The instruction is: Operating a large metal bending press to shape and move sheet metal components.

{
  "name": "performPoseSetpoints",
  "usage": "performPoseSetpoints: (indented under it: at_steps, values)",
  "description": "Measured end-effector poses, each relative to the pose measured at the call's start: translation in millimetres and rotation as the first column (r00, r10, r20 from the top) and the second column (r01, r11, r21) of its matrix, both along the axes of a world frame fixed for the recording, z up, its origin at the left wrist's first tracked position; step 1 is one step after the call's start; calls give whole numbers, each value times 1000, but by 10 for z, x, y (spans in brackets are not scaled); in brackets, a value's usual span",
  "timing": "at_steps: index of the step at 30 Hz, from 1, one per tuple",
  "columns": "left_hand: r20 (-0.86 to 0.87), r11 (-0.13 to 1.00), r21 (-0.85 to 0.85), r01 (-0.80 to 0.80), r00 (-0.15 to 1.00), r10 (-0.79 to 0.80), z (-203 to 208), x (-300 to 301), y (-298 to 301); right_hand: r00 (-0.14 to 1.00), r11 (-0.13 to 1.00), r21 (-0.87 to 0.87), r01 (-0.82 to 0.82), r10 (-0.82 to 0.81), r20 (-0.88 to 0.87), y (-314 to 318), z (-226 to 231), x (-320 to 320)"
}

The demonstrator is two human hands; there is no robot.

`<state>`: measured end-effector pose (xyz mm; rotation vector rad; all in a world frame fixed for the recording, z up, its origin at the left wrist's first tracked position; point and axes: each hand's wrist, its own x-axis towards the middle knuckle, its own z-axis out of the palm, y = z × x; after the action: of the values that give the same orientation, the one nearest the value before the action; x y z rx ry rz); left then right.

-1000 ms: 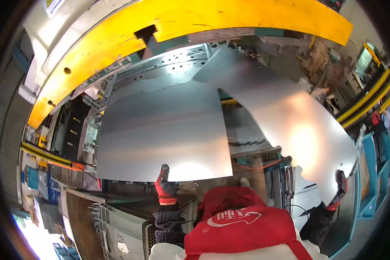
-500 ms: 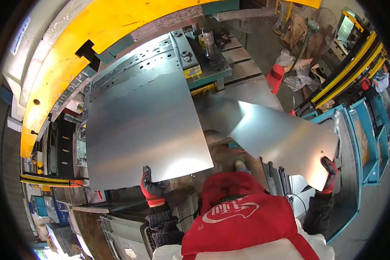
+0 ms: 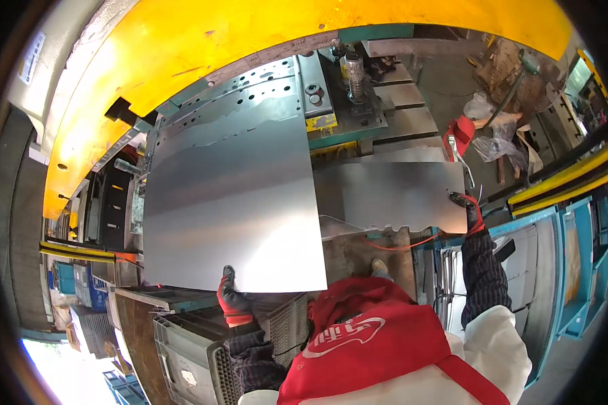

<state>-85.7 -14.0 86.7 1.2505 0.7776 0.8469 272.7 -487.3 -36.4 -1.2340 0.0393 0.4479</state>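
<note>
A large flat metal sheet reaches from the press bed back toward me, and my left hand grips its near edge, thumb on top. The glove there is black and red. To the right, my right hand, gloved alike, pinches the right end of a smaller metal piece with a wavy near edge. That piece lies low beside the large sheet, its left end hidden under or behind it. At the far end, the large sheet meets a plate with round holes, beside a die block.
A yellow press frame arches over the far side. A post with a spring stands behind the die. Blue racks stand at right, a grey plastic crate at lower left. A red container sits right of the bed.
My right hand has moved away from me and to the left, turning the smaller piece until it lies nearly level beside the bed. My left hand keeps its grip on the large sheet.
</note>
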Motion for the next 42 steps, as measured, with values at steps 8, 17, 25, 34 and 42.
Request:
performPoseSetpoints:
  at_steps: [8, 17, 25, 34, 42]
  values:
    - [-143, 993, 104, -61, 987, 75, 56, 8, -104, 913, 424, -824, 377, -18, 408, 121, 289, 773]
    - [-201, 961, 239, 142, 975, -94, -480, 136, 206, 928, 783, -588, 202, 38, 370, 708, 292, -81]
    - [70, 930, 309, 201, 970, -233, -711, 891, 798, 977, 923, -376, -81, 148, 153, 1661, 543, -967]
    - [124, 925, 358, 129, 975, -184, -656, 1720, 1160, 997, 985, -171, 35, -22, 80, 2038, 884, -1307]
    - [212, 975, 196, 107, 966, -148, -596, 2149, 1224, 967, 989, -136, -65, 96, 236, 3030, 1451, -926]
